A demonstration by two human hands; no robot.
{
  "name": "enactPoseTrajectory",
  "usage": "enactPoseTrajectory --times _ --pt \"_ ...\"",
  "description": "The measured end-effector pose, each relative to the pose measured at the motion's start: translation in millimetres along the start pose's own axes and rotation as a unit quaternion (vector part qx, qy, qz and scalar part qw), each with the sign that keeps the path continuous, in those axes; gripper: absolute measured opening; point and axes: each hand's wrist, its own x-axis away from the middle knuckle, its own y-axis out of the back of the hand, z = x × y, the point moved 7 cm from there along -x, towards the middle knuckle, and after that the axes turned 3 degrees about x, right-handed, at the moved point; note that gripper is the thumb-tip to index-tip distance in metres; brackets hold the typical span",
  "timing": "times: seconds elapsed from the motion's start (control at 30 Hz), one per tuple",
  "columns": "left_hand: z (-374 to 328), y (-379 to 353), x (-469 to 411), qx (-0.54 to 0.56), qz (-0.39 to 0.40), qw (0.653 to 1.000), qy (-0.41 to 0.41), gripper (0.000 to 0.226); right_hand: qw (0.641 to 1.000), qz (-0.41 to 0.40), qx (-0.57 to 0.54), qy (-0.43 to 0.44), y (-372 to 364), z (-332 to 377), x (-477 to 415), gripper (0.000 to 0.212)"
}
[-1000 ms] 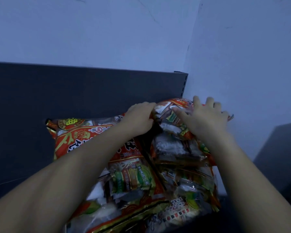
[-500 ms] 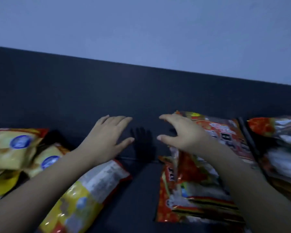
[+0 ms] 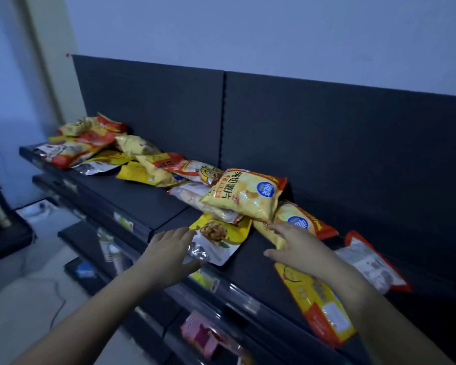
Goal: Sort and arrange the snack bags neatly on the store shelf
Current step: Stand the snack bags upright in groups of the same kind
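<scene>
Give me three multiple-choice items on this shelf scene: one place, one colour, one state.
1. The big yellow bag lies: A on the floor; B on top of other bags on the shelf; C on a hook.
2. Its round badge is: A blue; B green; C pink.
3. The left hand and right hand are: A fists; B each gripping a bag; C open, gripping nothing.
Answers: B, it rests on those bags; A, the badge shows blue; C, neither hand curls round anything.
</scene>
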Motion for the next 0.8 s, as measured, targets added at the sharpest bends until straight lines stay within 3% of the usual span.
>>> enactPoseTrajectory --times 0.3,0.43,0.53,0.8 --pt "44.9 -31.0 -42.2 0.044 0.002 0.998 0.038 0.073 0.998 0.010 -0.053 -0.017 -55.5 26.7 -53.4 0.064" --pt "68.0 -28.9 -74.9 0.079 -0.020 0.994 0.068 0.065 0.993 -0.043 -0.099 -0.051 -62.5 17.1 -99.1 0.080" --pt "91.4 -23.4 -100.6 0.097 -0.034 0.990 0.100 0.072 0.980 -0.092 -0.155 -0.086 -71.5 9.3 -129.8 0.090" --pt "141.1 -15.3 -166.0 0.141 -0.084 0.975 0.147 0.093 0.945 -0.181 -0.236 -0.139 -87.7 -3.6 -171.7 0.084"
